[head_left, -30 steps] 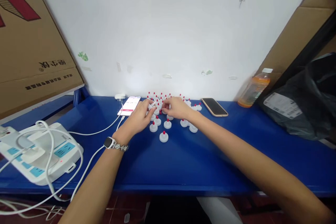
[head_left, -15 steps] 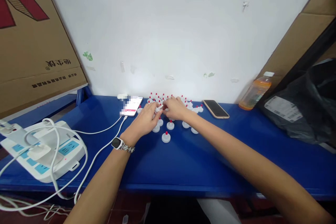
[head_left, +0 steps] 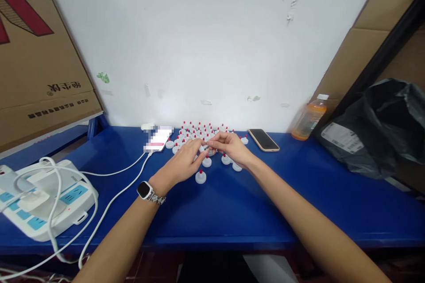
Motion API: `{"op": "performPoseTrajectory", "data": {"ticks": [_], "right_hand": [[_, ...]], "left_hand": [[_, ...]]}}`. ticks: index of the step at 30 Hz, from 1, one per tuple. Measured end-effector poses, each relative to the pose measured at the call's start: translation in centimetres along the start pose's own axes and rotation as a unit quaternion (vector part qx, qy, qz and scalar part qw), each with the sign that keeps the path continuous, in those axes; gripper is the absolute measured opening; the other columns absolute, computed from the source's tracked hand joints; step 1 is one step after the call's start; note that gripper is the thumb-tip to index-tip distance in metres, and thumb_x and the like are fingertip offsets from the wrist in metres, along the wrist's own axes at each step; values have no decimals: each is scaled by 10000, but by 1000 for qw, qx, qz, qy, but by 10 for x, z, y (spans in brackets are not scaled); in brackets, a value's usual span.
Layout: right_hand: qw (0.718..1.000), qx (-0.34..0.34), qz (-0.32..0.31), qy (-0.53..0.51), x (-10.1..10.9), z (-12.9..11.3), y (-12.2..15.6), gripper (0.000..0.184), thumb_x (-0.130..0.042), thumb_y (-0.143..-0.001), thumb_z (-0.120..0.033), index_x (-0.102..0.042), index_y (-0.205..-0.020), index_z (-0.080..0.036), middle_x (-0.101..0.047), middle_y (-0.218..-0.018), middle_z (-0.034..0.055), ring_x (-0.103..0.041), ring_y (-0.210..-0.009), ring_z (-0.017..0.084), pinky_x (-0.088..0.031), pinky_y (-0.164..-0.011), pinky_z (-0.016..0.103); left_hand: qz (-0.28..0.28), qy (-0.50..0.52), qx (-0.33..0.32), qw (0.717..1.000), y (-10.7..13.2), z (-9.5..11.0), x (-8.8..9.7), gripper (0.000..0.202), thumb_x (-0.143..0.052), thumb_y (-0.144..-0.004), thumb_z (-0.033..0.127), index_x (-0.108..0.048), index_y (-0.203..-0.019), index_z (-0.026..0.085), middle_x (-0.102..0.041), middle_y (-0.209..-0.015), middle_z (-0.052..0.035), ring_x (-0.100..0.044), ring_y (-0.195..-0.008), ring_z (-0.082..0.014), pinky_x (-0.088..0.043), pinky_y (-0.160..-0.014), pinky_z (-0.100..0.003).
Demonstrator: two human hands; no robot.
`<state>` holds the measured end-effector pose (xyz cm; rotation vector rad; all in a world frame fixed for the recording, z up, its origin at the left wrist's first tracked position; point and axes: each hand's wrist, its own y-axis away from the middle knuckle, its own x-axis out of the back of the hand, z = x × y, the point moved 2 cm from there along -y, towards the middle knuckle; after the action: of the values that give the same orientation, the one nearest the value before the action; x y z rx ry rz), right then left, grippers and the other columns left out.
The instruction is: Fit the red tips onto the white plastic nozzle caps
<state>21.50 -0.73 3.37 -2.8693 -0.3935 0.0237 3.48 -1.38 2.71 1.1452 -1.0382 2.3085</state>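
A white wall (head_left: pixel 212 44) rises behind a blue counter (head_left: pixel 226 212); a printed cardboard box (head_left: pixel 40 66) leans in at the left, and a black plastic bag (head_left: pixel 372 115) slumps at the right; a white power strip (head_left: pixel 75 217), looped with cables, lies on the counter's left end. The left hand (head_left: pixel 182 159) and the right hand (head_left: pixel 234 148) meet above the middle of the counter; the left fingers are nearly closed, pinching a small white cap (head_left: pixel 203 148); the right fingers are drawn together at its far right edge, though whether they grip it or only touch it I cannot tell. An orange-drink bottle (head_left: pixel 308 121) stands near the bag; a dark-screened smartphone (head_left: pixel 264 140) lies right of the hands, a lit smartphone (head_left: pixel 163 137) left of them; a smartwatch (head_left: pixel 144 190) circles the left wrist. Red-tipped caps (head_left: pixel 206 162) cluster around and beyond the hands, wide white bases down, red tips pointing up, axes upright; the nearest cap (head_left: pixel 201 177) stands apart in front; the pinched one sits tilted between the hands, its exact axis too small to read.
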Motion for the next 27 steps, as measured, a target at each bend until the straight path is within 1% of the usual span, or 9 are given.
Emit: {"op": "performPoseTrajectory", "data": {"ticks": [5, 10, 14, 16, 19, 21, 22, 25, 27], "right_hand": [[1000, -4, 19, 10, 6, -4, 2, 344, -828, -680, -432, -661, -763, -143, -662, -628, -5, -584, -584, 101, -427, -583, 242], [1000, -18, -16, 18, 10, -5, 3, 352, -794, -724, -462, -668, -815, -146, -697, -705, 28, -613, -622, 114, -391, -542, 231], [1000, 12, -7, -19, 7, -2, 2, 344, -812, -708, -446, -630, -769, -161, -647, -640, -12, -562, -576, 97, -406, -560, 239], [999, 20, -2, -42, 4, 0, 1, 360, -832, -683, -435, -597, -746, -169, -630, -624, -27, -536, -556, 90, -411, -568, 245], [997, 28, 16, -65, -2, 2, 1, 392, -845, -661, -436, -552, -726, -183, -611, -602, -37, -502, -529, 85, -386, -550, 245], [996, 35, 42, -68, -6, 1, 2, 417, -845, -655, -448, -519, -698, -192, -592, -577, -42, -473, -512, 81, -363, -533, 244], [996, 39, 53, -68, -8, 1, 3, 429, -844, -652, -455, -504, -686, -196, -584, -567, -43, -462, -506, 81, -357, -527, 245], [994, 53, 75, -67, -14, 0, 4, 438, -828, -665, -481, -491, -676, -202, -562, -553, -46, -460, -505, 84, -361, -526, 247], [993, 60, 79, -68, -18, -1, 5, 430, -816, -679, -491, -495, -683, -204, -551, -552, -47, -466, -510, 88, -368, -530, 249]], "left_hand": [[3, 14, 4, 1000, 1, 0, -1, 289, -353, -1021, 432, -507, -1145, 221, -591, -1077, -79, -552, -1010, -235, -460, -895, -415], [3, 34, -10, 999, 2, 9, 2, 272, -339, -1030, 416, -505, -1134, 227, -588, -1071, -72, -569, -1005, -223, -468, -906, -405], [5, 38, -16, 999, 2, 15, 1, 297, -314, -1034, 410, -501, -1176, 229, -591, -1096, -89, -568, -1027, -240, -474, -923, -425], [8, 37, -10, 999, 2, 14, -1, 316, -310, -1033, 418, -495, -1201, 224, -590, -1098, -95, -570, -1037, -248, -476, -935, -440], [17, 47, 0, 999, 2, 10, -4, 332, -314, -1030, 427, -476, -1232, 219, -592, -1113, -105, -582, -1059, -252, -480, -953, -451], [31, 56, 1, 998, 1, 8, -5, 357, -319, -1029, 429, -442, -1288, 216, -588, -1181, -120, -587, -1096, -252, -478, -976, -455], [38, 58, 1, 998, 1, 8, -6, 388, -323, -1029, 428, -405, -1342, 213, -569, -1252, -134, -576, -1146, -255, -468, -1003, -460], [60, 58, -1, 996, 1, 8, -4, 529, -328, -1030, 430, -232, -1497, 200, -422, -1482, -169, -457, -1345, -279, -389, -1111, -492], [57, 64, 5, 996, 1, 9, -2, 581, -318, -1031, 439, -169, -1537, 194, -368, -1534, -175, -393, -1405, -295, -357, -1141, -504]]}}
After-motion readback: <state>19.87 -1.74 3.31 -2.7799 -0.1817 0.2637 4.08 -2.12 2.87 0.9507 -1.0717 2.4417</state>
